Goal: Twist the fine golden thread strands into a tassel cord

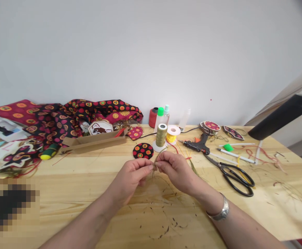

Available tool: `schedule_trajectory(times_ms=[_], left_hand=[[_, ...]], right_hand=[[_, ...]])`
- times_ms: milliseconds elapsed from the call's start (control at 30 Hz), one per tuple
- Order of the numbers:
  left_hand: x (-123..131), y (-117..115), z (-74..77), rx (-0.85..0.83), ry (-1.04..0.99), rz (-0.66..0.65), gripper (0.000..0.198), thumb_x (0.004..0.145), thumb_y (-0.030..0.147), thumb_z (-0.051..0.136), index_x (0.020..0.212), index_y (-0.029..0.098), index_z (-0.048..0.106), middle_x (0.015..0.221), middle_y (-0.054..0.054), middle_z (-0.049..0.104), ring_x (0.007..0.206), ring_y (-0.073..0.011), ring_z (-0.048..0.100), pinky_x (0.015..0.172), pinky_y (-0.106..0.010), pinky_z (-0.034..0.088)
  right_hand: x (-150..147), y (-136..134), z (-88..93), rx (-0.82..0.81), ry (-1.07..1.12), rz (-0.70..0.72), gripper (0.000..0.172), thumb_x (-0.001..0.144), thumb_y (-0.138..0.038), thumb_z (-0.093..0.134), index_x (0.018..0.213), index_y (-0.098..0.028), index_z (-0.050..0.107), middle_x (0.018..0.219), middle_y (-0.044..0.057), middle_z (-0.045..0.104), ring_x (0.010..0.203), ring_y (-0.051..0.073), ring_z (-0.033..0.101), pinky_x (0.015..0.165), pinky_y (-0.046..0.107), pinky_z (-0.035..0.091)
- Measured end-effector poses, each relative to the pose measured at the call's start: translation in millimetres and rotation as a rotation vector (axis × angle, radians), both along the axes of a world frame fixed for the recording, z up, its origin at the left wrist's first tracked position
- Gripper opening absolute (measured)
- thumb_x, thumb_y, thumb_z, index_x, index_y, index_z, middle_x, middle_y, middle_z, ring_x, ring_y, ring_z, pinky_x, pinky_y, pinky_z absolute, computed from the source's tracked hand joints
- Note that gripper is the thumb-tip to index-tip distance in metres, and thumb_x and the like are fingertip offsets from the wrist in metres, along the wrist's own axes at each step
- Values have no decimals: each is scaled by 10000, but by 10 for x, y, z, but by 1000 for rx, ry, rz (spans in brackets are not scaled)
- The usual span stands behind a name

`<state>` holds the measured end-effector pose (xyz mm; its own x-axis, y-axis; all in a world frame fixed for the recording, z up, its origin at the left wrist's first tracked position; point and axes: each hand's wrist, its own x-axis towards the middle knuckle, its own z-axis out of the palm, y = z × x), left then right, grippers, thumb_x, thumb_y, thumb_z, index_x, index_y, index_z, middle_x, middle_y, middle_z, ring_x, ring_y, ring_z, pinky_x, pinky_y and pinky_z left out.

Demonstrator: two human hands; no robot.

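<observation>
Both hands meet over the middle of the wooden table. My left hand (137, 172) is closed, thumb and fingertips pinching an olive-green thread bundle (155, 165). From the other side my right hand (176, 171), with a silver bracelet on its wrist, pinches the same bundle. Loose thread ends hang below the fingertips. Just beyond the hands stand a spool of olive thread (161, 135) and a spool of yellow cord (171, 137). A round patterned fabric disc (143, 151) lies behind my left hand. Right of my right hand lies a green tassel (193, 167).
Black-handled scissors (237, 178) and a black glue gun (198, 144) lie to the right. At the left are a cardboard tray (93, 142) and heaped patterned fabric (49, 117). Bottles (160, 117) stand near the wall. Dark scraps (167, 229) litter the table front.
</observation>
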<state>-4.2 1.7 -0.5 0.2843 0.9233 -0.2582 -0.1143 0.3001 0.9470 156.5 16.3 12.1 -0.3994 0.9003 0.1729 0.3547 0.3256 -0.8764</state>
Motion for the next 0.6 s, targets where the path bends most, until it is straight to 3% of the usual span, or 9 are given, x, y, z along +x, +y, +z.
schedule_trajectory(times_ms=[300,600], left_hand=[[-35,37,-34,-157,-233,-65,145,690,262,645,718,126,601,519,74,286,463,-46,191,427,-192,129],[-46,40,-54,-212,-302,-100,122,699,241,650,732,131,608,523,70,288,469,-44,208,431,-186,147]], right_hand=[[2,13,-24,-125,129,33,148,802,-231,471,673,-164,501,592,-34,437,553,80,385,511,194,338],[-5,17,-72,-242,267,55,144,791,-263,504,692,-159,499,605,-34,433,550,75,367,516,204,326]])
